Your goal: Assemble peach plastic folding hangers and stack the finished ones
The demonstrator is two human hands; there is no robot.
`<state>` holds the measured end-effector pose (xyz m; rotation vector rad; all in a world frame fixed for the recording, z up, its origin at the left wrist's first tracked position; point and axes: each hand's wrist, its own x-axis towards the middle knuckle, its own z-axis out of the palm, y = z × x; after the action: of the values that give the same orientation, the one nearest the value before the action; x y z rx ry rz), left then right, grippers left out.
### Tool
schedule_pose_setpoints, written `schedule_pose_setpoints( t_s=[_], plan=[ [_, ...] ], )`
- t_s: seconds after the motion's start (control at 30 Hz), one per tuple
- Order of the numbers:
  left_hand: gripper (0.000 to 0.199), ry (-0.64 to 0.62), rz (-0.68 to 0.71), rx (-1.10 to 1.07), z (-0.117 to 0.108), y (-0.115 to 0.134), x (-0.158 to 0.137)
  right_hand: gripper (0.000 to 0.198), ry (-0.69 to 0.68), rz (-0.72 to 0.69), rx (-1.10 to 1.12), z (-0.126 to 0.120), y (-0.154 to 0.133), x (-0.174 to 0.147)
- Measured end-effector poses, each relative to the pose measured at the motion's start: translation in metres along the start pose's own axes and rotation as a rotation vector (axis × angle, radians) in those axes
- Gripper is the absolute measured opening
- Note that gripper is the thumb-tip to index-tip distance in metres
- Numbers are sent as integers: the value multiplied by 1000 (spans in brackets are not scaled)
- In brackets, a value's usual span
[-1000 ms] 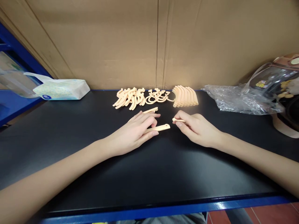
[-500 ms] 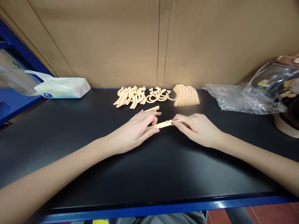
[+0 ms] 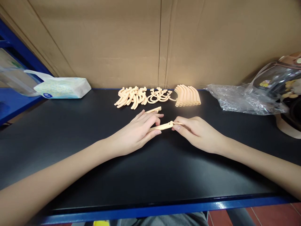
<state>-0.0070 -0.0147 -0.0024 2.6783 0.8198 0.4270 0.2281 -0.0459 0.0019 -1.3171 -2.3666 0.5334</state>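
Observation:
My left hand (image 3: 143, 128) lies low over the black table, its thumb and bent index finger closed on a flat beige plastic bar (image 3: 162, 127) with a small hole near its right end. Beyond those fingers, another beige bar end (image 3: 154, 110) pokes out; whether it is joined to the held bar is hidden. My right hand (image 3: 199, 131) pinches a thin beige plastic piece (image 3: 180, 123) between thumb and index finger, right at the bar's holed end. The thin piece meets that end, but how they fit together is too small to tell.
Along the back lie a heap of curved beige arms (image 3: 131, 96), a cluster of thin beige hooks (image 3: 158, 95) and a neat row of curved beige arms (image 3: 187, 95). A tissue pack (image 3: 63, 88) is at left. Clear plastic wrap (image 3: 249, 99) and a transparent bag (image 3: 270, 75) are at right.
The fingertips of my right hand have shifted slightly at the bar's end, and more of the thin piece shows. My left hand keeps its hold almost unmoved.

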Motion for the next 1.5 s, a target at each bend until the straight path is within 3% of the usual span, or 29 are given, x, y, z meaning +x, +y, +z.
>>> schedule_pose_setpoints(
  t_s=[0.13,0.37,0.67,0.97,1.1,1.33,1.5],
  plan=[
    [27,-7,44,75,3,-3,-1,33,23,-1,61,3,0,0],
    [29,-21,65,88,3,-3,-1,31,-57,-26,-42,1,2,0],
    [29,-49,82,93,3,-4,-1,46,7,-208,-567,5,11,0],
    [31,-73,83,89,0,-4,0,42,136,-401,-759,6,13,0],
    [29,-60,87,64,0,-4,1,44,110,-333,-700,5,11,0],
    [26,-58,73,-4,-1,-1,0,35,-102,-26,-328,0,2,0],
    [24,-45,57,-54,-2,1,0,33,-94,24,-144,-1,2,1]
  ],
)
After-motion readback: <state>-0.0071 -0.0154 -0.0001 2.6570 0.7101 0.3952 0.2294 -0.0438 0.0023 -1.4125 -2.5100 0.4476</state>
